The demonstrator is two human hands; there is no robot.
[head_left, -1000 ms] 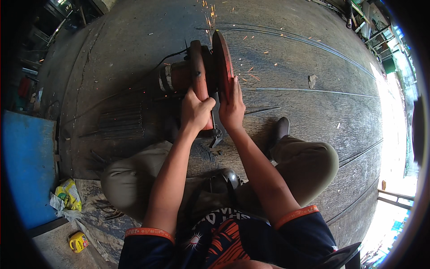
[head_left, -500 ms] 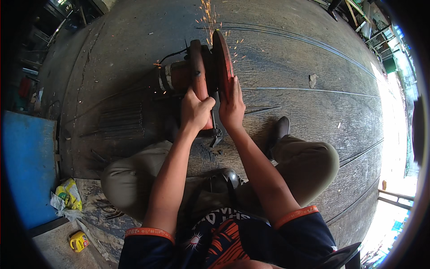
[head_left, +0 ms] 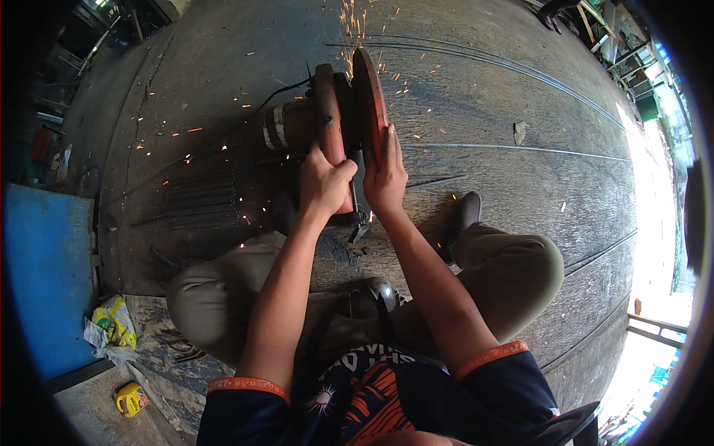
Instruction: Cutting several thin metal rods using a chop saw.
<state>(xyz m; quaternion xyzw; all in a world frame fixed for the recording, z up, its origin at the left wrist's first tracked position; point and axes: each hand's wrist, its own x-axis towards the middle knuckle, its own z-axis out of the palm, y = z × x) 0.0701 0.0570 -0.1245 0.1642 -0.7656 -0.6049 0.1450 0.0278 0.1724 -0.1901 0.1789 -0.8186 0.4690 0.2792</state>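
A chop saw (head_left: pixel 294 125) with a red body and a round cutting disc stands on the floor in front of me, throwing orange sparks at its far end. My left hand (head_left: pixel 326 182) is wrapped round its red handle bar (head_left: pixel 329 111), thumb across the top. Close beside it, my right hand (head_left: pixel 386 178) grips the near edge of the red blade guard (head_left: pixel 370 104), fingers stretched along its right side. The piece being cut is hidden behind the saw.
Long thin metal rods (head_left: pixel 476 56) lie across the floor to the far right. Left of the saw are several short dark rods (head_left: pixel 199 201). A blue panel (head_left: pixel 48 275), a yellow packet (head_left: pixel 115 321) and a yellow container (head_left: pixel 132 399) are at the left. Another person's foot (head_left: pixel 549 21) shows far right.
Sparks now scatter more widely, to the left over the short rods and out to the right. My hands and the saw hold almost the same position. The foot at the far right has shifted slightly.
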